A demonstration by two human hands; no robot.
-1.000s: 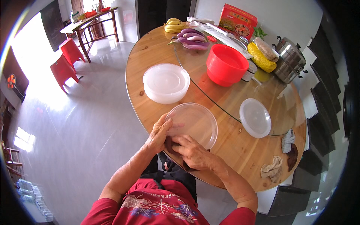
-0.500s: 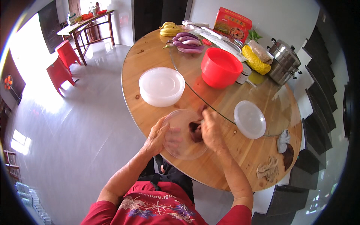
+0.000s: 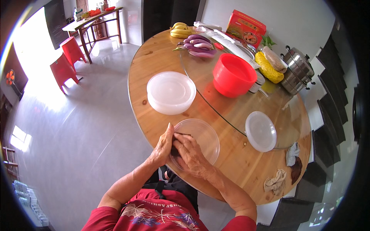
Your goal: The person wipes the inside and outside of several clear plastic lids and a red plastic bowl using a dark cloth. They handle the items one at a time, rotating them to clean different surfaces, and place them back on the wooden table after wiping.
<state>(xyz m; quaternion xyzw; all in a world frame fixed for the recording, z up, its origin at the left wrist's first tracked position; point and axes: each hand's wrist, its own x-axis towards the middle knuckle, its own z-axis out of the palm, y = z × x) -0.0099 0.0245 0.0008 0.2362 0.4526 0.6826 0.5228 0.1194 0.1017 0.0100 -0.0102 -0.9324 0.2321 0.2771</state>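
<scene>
A round, clear plastic bowl (image 3: 206, 140) is at the near edge of the wooden table, in front of my body. My left hand (image 3: 163, 148) grips its left side, thumb up along the rim and fingers hidden behind. Inside, my right hand (image 3: 190, 156) presses a dark brown cloth (image 3: 175, 151) against the left wall, close to my left thumb. The right fingers cover most of the cloth. Beyond the bowl stands a stack of whitish translucent plastic bowls (image 3: 171, 93). Off to the right lies a translucent round lid (image 3: 261, 131).
A glass turntable (image 3: 227, 109) covers the table's middle and carries red bowls (image 3: 234, 75), eggplants (image 3: 199, 45) and a steel steamer pot (image 3: 297, 71). Bananas (image 3: 179, 30) lie at the far edge. Crumpled cloths (image 3: 276, 182) lie at right. Dark stairs (image 3: 327, 127) rise beyond; red stools (image 3: 63, 71) stand left.
My right hand has swept the cloth from the bowl's right side to its left, beside my left hand. The view has shifted slightly.
</scene>
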